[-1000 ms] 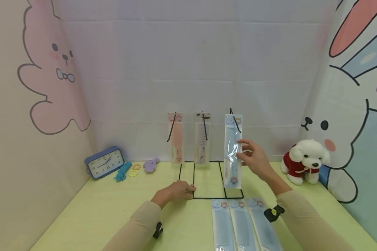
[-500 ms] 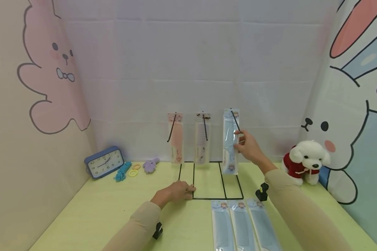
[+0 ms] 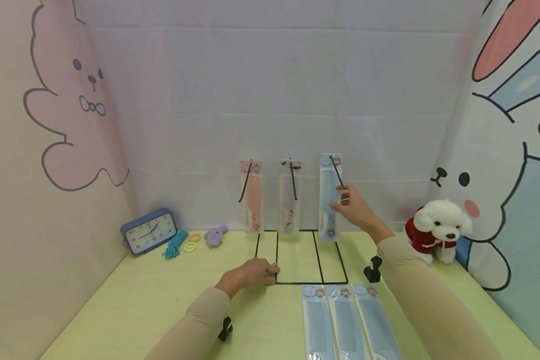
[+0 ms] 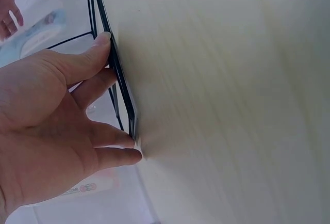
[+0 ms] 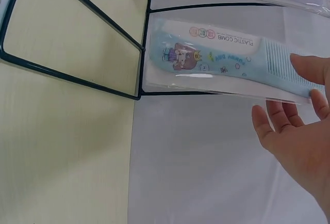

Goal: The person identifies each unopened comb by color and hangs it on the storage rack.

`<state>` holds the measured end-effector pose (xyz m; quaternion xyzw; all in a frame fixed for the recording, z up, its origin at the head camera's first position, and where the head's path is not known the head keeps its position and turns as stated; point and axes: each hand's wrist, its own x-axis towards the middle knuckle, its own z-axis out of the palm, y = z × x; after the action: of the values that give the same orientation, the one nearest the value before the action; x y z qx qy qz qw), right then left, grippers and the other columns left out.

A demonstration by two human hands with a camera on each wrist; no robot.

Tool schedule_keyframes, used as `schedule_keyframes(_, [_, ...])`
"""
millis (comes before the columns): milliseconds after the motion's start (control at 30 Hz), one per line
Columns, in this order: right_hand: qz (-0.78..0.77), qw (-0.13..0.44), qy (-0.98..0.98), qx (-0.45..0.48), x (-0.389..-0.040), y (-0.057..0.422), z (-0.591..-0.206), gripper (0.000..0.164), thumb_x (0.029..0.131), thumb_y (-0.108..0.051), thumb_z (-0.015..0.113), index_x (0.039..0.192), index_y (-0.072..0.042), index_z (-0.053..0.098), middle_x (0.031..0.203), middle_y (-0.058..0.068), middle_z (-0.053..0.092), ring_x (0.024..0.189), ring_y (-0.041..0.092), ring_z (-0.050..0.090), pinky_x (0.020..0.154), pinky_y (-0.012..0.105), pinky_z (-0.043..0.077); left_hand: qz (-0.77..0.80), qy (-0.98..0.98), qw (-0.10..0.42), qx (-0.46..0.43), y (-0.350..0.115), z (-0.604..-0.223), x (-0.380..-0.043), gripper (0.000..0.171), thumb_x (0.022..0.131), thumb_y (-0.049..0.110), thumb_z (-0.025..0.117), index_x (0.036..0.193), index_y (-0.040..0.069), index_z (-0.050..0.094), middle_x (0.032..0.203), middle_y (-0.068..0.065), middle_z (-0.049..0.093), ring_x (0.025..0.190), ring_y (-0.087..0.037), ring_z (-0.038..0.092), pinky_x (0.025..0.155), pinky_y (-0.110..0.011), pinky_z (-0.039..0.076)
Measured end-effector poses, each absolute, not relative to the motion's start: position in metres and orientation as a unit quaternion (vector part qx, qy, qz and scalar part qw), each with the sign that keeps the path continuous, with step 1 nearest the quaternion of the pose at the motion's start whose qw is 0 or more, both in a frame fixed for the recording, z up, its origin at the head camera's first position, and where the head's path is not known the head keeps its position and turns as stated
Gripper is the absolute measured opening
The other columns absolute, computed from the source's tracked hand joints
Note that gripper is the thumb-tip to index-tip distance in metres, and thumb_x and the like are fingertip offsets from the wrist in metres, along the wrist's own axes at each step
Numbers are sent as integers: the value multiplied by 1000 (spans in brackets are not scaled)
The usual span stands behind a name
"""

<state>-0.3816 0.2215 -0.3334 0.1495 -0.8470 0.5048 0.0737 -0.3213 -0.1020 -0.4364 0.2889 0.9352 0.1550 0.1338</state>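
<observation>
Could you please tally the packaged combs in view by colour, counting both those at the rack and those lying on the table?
Pink packaged comb: 1
Purple packaged comb: 1
Blue packaged combs: 4, with 1 at the right hand (hanging blue comb) and 3 on the table (flat blue combs)
Total: 6

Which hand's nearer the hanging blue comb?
Right: the right hand is at the right edge of the hanging blue comb; the left hand is lower left, at the black rack.
</observation>
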Motion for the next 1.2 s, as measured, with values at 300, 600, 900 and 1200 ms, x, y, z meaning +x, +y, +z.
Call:
schedule_keyframes(300, [491,68,-855,151,-381,223,-337,63,100,-8,59,151,5,25,149,34,26,136,49,33,105,61,38,159,933,132,295,-103,-439,-323,47,98,23,65,143,12,56,148,-6,49,137,-32,45,109,-43,42])
schedule_keyframes(600, [474,74,-863,159,-379,229,-339,66,101,-14,58,154,5,24,154,31,27,141,47,29,110,61,33,162,934,131,289,-102,-437,-322,46,98,23,65,142,12,57,148,-7,51,137,-33,46,109,-44,41])
schedule_keyframes(900, [471,84,-863,163,-364,240,-345,66,102,-15,59,154,5,25,153,32,30,140,47,31,109,62,34,159,932,130,297,-103,-439,-322,47,98,23,66,142,12,57,148,-7,51,136,-33,46,109,-44,41])
schedule_keyframes(1200, [447,121,-868,182,-310,251,-357,54,102,-13,60,146,8,37,142,32,43,130,50,43,101,61,43,172,929,125,303,-104,-438,-323,46,98,20,65,142,10,57,148,-8,50,137,-33,45,110,-44,40])
